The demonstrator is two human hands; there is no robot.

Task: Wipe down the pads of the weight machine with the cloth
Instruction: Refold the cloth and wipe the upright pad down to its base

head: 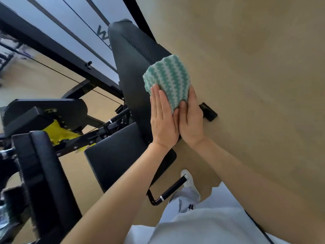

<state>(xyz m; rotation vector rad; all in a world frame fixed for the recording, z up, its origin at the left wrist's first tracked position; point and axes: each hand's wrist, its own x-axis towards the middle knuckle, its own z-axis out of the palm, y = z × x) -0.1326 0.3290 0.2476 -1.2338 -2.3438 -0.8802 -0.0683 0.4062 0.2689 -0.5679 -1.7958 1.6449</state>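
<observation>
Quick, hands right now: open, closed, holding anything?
Left hand: open, straight fingers flat against the green-and-white zigzag cloth.
Right hand: closed, gripping that cloth.

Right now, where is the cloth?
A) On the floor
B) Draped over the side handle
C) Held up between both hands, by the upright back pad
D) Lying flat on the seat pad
C: the cloth is up beside the back pad, with the left hand flat against it and the right hand pinching its lower edge under the thumb.
</observation>
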